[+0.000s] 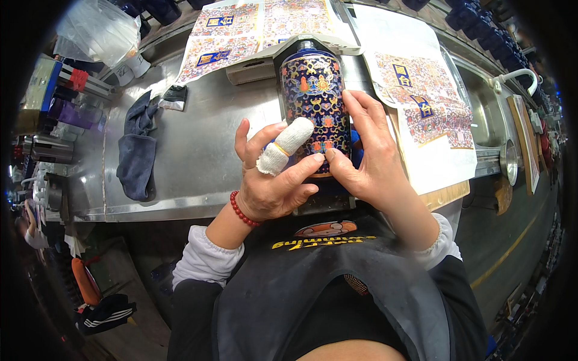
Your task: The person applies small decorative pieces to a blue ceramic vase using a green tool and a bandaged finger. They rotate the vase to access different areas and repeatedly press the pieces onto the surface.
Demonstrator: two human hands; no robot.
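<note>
A dark blue bottle (315,81) with a gold, orange and floral pattern lies with its neck away from me, resting on a dark holder. My right hand (373,153) grips its right side, the fingers along the edge and the thumb on the near end of the pattern. My left hand (268,180) has its fingers spread; the index fingertip presses near the bottle's base, close to the right thumb. A white cloth finger cover (289,144), banded in yellow, sits on the left middle finger over the bottle. The left thumb points free below.
Printed patterned sheets (232,36) lie behind the bottle, and more sheets (421,84) on the right. A dark blue cloth (137,162) and a small black packet (174,97) lie on the metal table (198,144) at left. A sink (484,105) stands at far right.
</note>
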